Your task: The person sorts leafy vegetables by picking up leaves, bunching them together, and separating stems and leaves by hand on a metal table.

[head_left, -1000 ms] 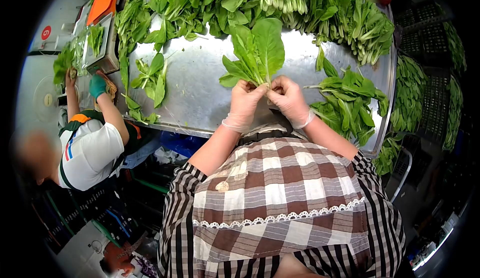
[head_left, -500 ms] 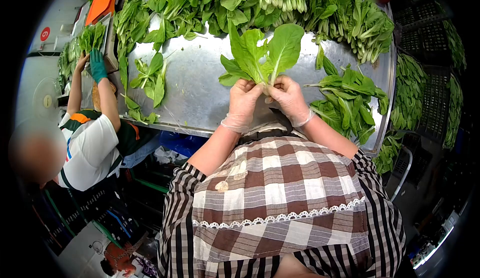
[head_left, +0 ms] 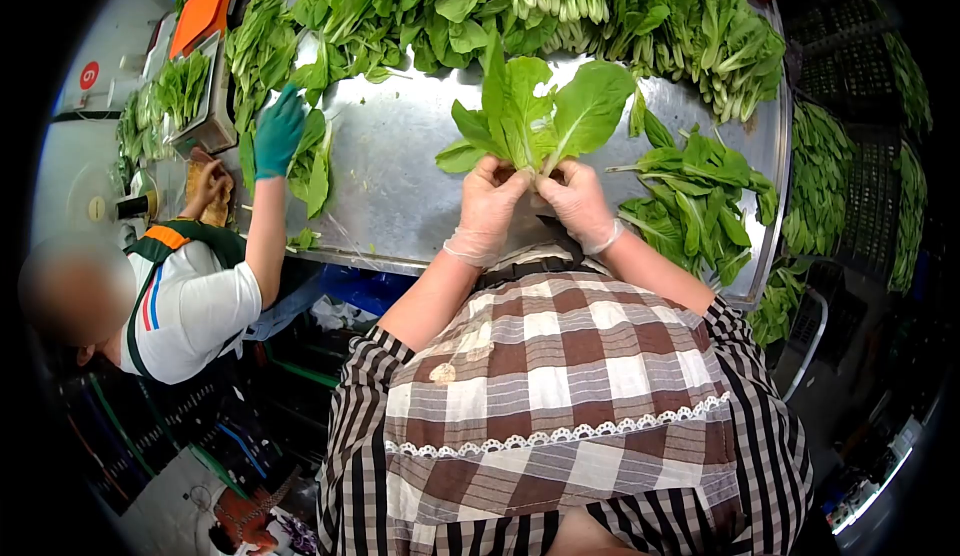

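Note:
A small bunch of leafy greens [head_left: 528,121] stands upright in front of me, leaves spread, one broad leaf [head_left: 590,106] leaning right. My left hand [head_left: 490,206], in a clear thin glove, pinches the stem base from the left. My right hand [head_left: 575,204], gloved the same way, pinches it from the right. Both sets of fingertips nearly meet and hide the stem ends. Loose greens [head_left: 695,201] lie on the metal table [head_left: 390,156] just right of my right hand.
A long heap of greens [head_left: 470,6] lines the table's far side. At left, a co-worker's green-gloved hand [head_left: 280,136] is over loose leaves beside a scale [head_left: 200,106] holding greens. Dark crates [head_left: 870,196] with greens stand at right.
The greens in my hands have shifted slightly right, the broad leaf leaning further out. The co-worker's green-gloved hand has moved from the scale to the loose leaves on the table.

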A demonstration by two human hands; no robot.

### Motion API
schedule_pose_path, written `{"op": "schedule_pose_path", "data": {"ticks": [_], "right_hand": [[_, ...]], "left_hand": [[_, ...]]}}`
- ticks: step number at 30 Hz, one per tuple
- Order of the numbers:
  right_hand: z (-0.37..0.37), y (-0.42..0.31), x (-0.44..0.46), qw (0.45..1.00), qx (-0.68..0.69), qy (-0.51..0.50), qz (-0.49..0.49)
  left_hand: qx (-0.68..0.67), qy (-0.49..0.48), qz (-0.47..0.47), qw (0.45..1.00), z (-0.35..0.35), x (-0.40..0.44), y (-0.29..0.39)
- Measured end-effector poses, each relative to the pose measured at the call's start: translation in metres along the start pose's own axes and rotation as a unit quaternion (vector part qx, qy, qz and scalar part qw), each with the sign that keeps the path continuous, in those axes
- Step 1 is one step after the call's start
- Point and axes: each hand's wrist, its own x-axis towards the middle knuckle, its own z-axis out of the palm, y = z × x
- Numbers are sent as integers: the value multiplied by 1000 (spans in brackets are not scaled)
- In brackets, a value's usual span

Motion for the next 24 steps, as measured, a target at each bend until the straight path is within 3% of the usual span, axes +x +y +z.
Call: {"op": "schedule_pose_path", "data": {"ticks": [7, 11, 14, 17, 20, 24], "right_hand": [[3, 11, 3, 999, -13, 27, -28], [3, 9, 4, 999, -1, 27, -21], [3, 18, 7, 993, -35, 70, -85], [-5, 19, 9, 999, -23, 21, -43], [-4, 16, 6, 996, 84, -3, -27], [-4, 4, 3, 998, 32, -33, -35]], "left_hand": [[16, 37, -3, 999, 2, 4, -2], [2, 8, -15, 1000, 2, 1, 4], [-12, 10, -11, 1000, -4, 4, -7], [-20, 7, -10, 1000, -4, 4, -7], [-14, 11, 11, 1000, 0, 4, -4], [5, 20, 9, 1000, -6, 6, -9]]}}
